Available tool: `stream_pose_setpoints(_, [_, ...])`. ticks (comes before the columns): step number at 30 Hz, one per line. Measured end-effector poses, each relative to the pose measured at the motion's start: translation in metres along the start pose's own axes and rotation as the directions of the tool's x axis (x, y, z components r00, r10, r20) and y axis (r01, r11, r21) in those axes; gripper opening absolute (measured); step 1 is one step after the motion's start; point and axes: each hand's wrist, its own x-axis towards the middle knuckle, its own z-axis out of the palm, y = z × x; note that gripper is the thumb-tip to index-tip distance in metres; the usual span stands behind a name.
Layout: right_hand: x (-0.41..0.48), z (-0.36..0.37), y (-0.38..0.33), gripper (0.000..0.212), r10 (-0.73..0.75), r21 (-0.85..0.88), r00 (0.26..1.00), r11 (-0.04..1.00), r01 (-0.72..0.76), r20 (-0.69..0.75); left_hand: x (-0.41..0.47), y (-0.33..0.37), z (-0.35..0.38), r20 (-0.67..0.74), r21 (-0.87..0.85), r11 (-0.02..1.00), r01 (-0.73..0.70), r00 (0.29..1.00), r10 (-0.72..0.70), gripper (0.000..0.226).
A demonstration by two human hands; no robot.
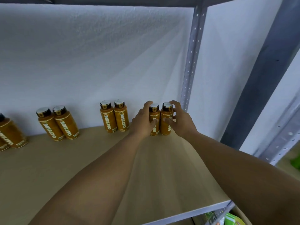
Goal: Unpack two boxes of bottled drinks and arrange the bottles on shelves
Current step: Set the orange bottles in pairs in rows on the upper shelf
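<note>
The head camera shows two bare arms reaching out over a brown shelf (81,159). At the back of the shelf, close to the white wall (97,54), stand orange bottles with dark caps. They stand in twos, all upright.

The left hand (142,121) holds the left bottle (155,115) of the pair furthest to the right. Its fingers curl round the back near the cap and its thumb lies across the front. The right hand (180,120) holds the right bottle (165,116) the same way, with its fingers bent round the far side and its thumb on the front. These two bottles touch each other, side by side. Their bottoms sit on the shelf or very near it; I cannot tell which. They are just beside the grey metal post (190,62), which has little holes in it.

Across a gap to the left is a middle pair (121,117). Further left is another pair (65,125). At the left edge, more bottles (11,135) are partly cut off. The labels say OATSIDE in white letters.

Under the shelf, at the bottom right, something green (233,218) peeks out.
</note>
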Motion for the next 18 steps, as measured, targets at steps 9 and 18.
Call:
stream_pose_setpoints(9, [0.027,0.002,0.003,0.067,0.034,-0.034,0.998,0.999,-0.035,-0.046,0.024,0.003,0.010,-0.014,0.010,1.000,0.006,1.000,-0.005,0.076])
stream_pose_setpoints(18, [0.039,0.004,0.008,0.069,0.057,0.007,0.997,0.998,-0.057,-0.054,0.032,0.002,0.012,-0.007,-0.014,1.000,0.005,1.000,-0.005,0.075])
